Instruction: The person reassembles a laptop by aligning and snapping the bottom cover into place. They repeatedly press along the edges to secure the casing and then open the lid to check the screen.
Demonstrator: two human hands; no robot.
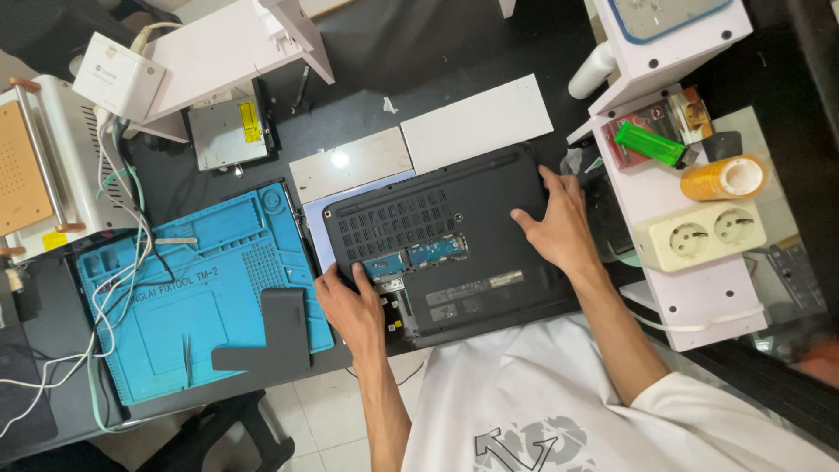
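Head view: your left hand (354, 306) and right hand (559, 225) lie flat, ungripping, on the overturned black plastic laptop (446, 253) mid-bench; probably stiff, weighty, fragile inside—hold its edges.

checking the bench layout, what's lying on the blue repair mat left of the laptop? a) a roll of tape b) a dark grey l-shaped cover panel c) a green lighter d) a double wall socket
b: the dark grey cover panel rests on the blue mat, beside the upturned laptop that both hands touch.
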